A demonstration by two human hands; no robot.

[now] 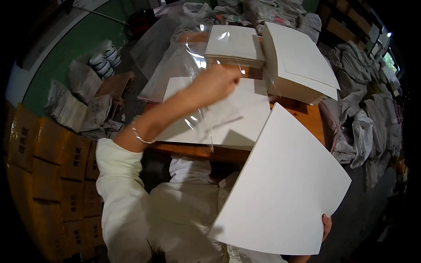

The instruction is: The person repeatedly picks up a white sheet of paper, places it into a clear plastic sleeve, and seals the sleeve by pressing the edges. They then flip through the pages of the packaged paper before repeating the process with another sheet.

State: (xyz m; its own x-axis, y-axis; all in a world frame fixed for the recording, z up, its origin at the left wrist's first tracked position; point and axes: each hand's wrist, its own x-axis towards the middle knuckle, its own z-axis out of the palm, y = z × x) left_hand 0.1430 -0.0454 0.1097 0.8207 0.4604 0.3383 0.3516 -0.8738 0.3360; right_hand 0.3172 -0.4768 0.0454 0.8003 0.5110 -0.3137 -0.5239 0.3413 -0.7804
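Note:
My left hand (221,82) is closed in a pinch over the table, with a clear plastic bag (202,120) hanging from it. The fingertips are partly blurred. Beneath lies a large white sheet or flat stack of paper (180,133), flat on the wooden table. My right hand (326,227) grips the lower right edge of a big white paper sheet (285,184); whether it is one sheet or several I cannot tell. That paper is tilted, one corner reaching up to the table's front edge. Most of my right hand is hidden behind it.
A small stack of white paper (232,41) and a taller stack (302,57) stand on the wooden table (307,118). More clear plastic film (162,52) spreads at the far left. Cardboard boxes (48,175) are piled at left; grey sacks (364,118) crowd the right.

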